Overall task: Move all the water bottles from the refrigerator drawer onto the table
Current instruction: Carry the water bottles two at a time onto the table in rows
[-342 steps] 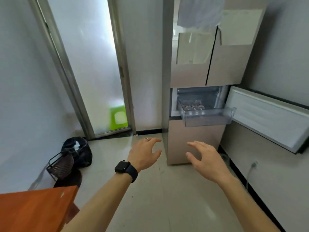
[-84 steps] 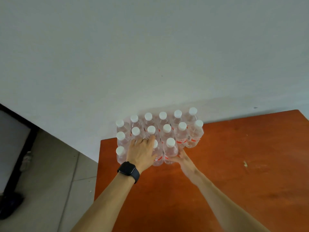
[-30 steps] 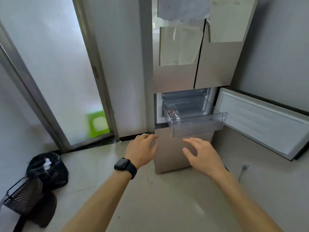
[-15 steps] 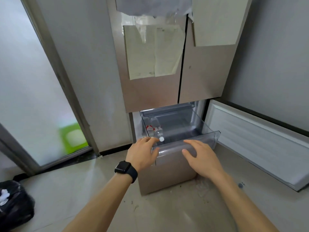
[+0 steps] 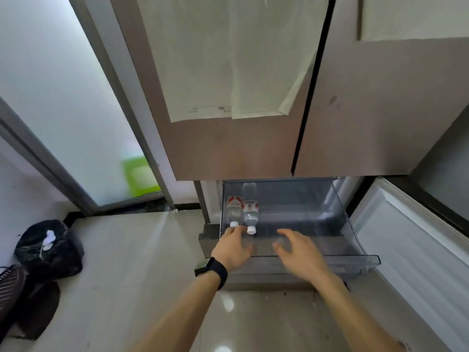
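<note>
- You face a brown refrigerator (image 5: pixel 228 148). Its clear plastic drawer (image 5: pixel 365 260) is pulled out at 6 o'clock of the view.
- Two water bottles lie on their sides along the drawer's 9 o'clock wall, side by side, white caps pointing to 6 o'clock, toward you. The left bottle (image 5: pixel 234 210) is nearest the wall, and the right bottle (image 5: pixel 250 212) is just beside it.
- Your left hand (image 5: pixel 234 247), with a black smartwatch (image 5: pixel 206 266) on its wrist, reaches into the drawer. Its fingers are loosely extended and grip nothing. The fingertips are at the caps; contact is unclear.
- Your right hand (image 5: pixel 299 252) is motion-blurred and hovers over the drawer's middle, at 3 o'clock of the left hand. Its fingers are spread and empty.
- A black bag (image 5: pixel 48 250) sits on the floor at 8 o'clock.
</note>
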Available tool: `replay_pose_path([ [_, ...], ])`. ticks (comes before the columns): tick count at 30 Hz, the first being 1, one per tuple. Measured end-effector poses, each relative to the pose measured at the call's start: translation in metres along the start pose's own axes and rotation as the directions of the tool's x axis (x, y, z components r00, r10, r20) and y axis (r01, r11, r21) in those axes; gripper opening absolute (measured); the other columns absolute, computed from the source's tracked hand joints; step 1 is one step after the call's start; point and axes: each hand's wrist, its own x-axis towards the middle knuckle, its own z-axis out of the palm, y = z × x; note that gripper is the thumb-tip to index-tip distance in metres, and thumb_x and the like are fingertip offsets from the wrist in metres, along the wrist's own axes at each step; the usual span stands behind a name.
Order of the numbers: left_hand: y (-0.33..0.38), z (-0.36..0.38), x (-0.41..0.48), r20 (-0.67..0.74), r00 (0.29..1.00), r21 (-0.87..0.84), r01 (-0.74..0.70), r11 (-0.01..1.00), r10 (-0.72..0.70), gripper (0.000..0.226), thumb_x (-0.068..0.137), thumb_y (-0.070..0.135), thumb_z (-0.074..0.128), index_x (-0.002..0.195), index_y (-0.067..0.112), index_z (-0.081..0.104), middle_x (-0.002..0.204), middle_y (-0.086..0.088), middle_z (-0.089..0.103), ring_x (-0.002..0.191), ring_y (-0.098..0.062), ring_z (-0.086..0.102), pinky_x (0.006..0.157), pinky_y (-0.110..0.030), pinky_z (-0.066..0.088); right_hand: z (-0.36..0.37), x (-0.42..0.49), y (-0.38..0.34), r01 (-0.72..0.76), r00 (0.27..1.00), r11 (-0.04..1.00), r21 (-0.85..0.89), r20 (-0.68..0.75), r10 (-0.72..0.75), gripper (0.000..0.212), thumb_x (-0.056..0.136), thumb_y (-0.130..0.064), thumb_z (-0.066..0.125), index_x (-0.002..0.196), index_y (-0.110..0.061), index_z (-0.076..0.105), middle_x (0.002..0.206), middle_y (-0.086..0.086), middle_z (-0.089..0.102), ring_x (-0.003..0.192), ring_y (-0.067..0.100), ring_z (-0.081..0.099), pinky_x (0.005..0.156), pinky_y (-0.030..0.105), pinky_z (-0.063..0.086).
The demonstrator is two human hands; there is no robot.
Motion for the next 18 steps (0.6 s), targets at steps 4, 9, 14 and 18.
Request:
replay_pose_path([
  [4,0.0,0.011,0.048,0.013,0.986,-0.248,0.162,0.955,-0.163,0.054,0.092,0.038,0.063,0.14,0.023,0.046,0.141,-0.007,0.051,0.126,-0.027,0.052,0.109,-0.042,0.043,0.019,0.055,0.014,-0.111,0.986,0.977,0.184,0.144,0.085,0.05,0.099,-0.04,0.059,0.144,-0.021,0.049,0.142,0.001,0.056,0.127,0.02,0.054,0.098,0.03,0.044],
  [9,-0.019,0.028,0.107,0.083,0.922,-0.473,0.37,0.799,-0.378,0.068,0.097,0.039,0.057,0.154,0.016,0.027,0.152,-0.016,0.038,0.135,-0.036,0.044,0.112,-0.045,0.038,0.051,0.123,0.02,-0.426,0.9,0.741,0.519,0.332,0.284,0.036,0.098,-0.034,0.062,0.128,-0.014,0.062,0.129,0.006,0.064,0.113,0.02,0.059,0.085,0.031,0.046],
  [14,-0.045,0.049,0.157,0.164,0.836,-0.567,0.514,0.644,-0.523,0.071,0.099,0.045,0.047,0.157,0.017,0.016,0.153,-0.017,0.038,0.136,-0.038,0.041,0.114,-0.053,0.035,0.071,0.153,0.011,-0.672,0.739,0.362,0.646,0.56,0.373,0.03,0.101,-0.03,0.055,0.126,-0.014,0.059,0.123,0.007,0.063,0.106,0.024,0.059,0.074,0.036,0.048],
  [18,-0.05,0.053,0.172,0.205,0.812,-0.61,0.543,0.578,-0.546,0.05,0.104,0.037,0.04,0.148,0.014,0.033,0.143,-0.014,0.048,0.128,-0.036,0.048,0.111,-0.05,0.038,0.087,0.177,0.012,-0.696,0.699,0.137,0.705,0.622,0.352,0.035,0.1,-0.026,0.056,0.132,-0.013,0.059,0.133,0.014,0.06,0.12,0.029,0.056,0.091,0.042,0.047],
])
